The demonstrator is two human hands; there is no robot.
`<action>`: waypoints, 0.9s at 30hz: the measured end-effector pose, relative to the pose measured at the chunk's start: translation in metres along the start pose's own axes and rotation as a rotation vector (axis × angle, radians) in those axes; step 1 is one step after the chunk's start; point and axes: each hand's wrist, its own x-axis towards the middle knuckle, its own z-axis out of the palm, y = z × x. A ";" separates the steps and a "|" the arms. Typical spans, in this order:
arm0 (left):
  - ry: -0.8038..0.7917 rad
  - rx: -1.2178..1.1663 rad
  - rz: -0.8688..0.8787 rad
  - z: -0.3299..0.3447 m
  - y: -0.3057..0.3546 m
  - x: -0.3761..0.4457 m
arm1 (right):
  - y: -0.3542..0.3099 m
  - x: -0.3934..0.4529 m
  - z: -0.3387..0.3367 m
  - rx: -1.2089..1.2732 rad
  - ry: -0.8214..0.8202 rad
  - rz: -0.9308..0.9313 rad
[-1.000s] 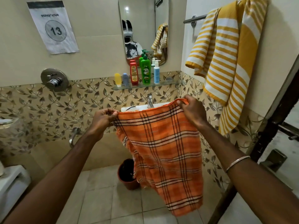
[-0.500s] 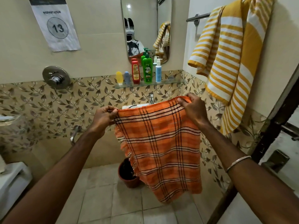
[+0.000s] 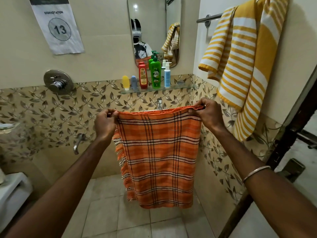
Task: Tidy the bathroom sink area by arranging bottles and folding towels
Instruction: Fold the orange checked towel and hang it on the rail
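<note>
An orange plaid towel point(image 3: 159, 155) hangs folded in front of me, held up by its top edge. My left hand point(image 3: 104, 124) pinches the top left corner and my right hand point(image 3: 206, 113) pinches the top right corner. The towel hides the sink; only the tap point(image 3: 159, 103) shows above it. On the glass shelf point(image 3: 181, 88) stand a yellow tube point(image 3: 125, 82), a grey-blue tube point(image 3: 133, 82), a red bottle point(image 3: 143, 76), a green pump bottle point(image 3: 155, 73) and a white-blue pump bottle point(image 3: 167, 75). A yellow striped towel point(image 3: 240, 62) hangs on the wall rail point(image 3: 208, 18).
A mirror point(image 3: 154, 28) hangs above the shelf. A shower mixer point(image 3: 57, 83) and spout point(image 3: 78, 142) are on the left wall. A white toilet tank point(image 3: 12, 191) sits at lower left. A dark door frame point(image 3: 291, 134) runs along the right.
The towel's top edge has been pulled level and taut, with both hands wider apart. Its lower end now hangs shorter and straighter. The brown pot on the floor is now hidden behind it.
</note>
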 end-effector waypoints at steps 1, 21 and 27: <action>0.008 0.013 0.007 0.000 0.001 0.000 | 0.000 -0.001 0.000 0.018 0.007 0.007; -0.094 -0.287 -0.031 0.008 0.019 -0.011 | 0.009 0.006 -0.002 -0.313 0.122 0.164; -0.461 -0.341 -0.005 -0.002 0.026 -0.024 | 0.015 0.002 0.006 0.276 0.091 0.621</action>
